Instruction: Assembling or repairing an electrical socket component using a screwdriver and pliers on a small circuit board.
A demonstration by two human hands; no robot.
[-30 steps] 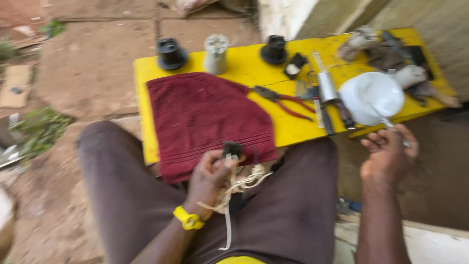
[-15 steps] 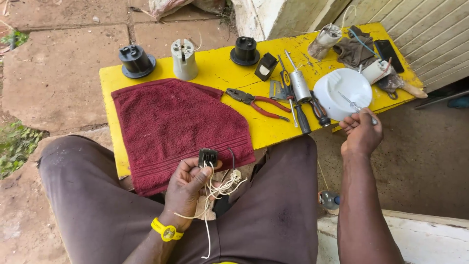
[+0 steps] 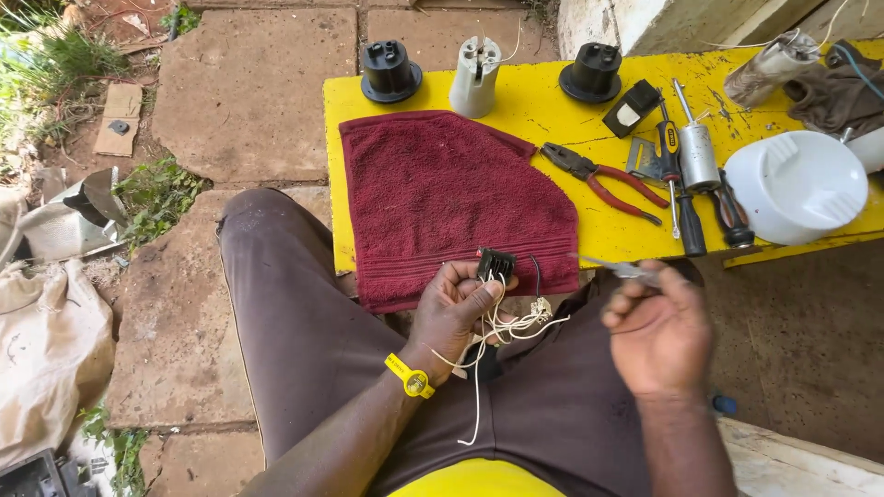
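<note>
The right hand point(image 3: 658, 331) pinches a slim, blurred metal tool point(image 3: 619, 269), tip pointing left toward the small black plastic component trailing white wires point(image 3: 495, 265), gripped in the left hand point(image 3: 458, 308) just below the maroon towel's point(image 3: 451, 198) front edge.

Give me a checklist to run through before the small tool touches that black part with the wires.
1. Left hand has a firm grip on the small black component: ok.
2. Right hand has the thin metal tool pinched: ok.
3. Tool tip type: cannot tell, blurred.
4. White wires free of tangles: not ok, looped together.
5. Red towel spread under the work: ok.
6. Pliers on the yellow bench near the right hand: ok.
</note>
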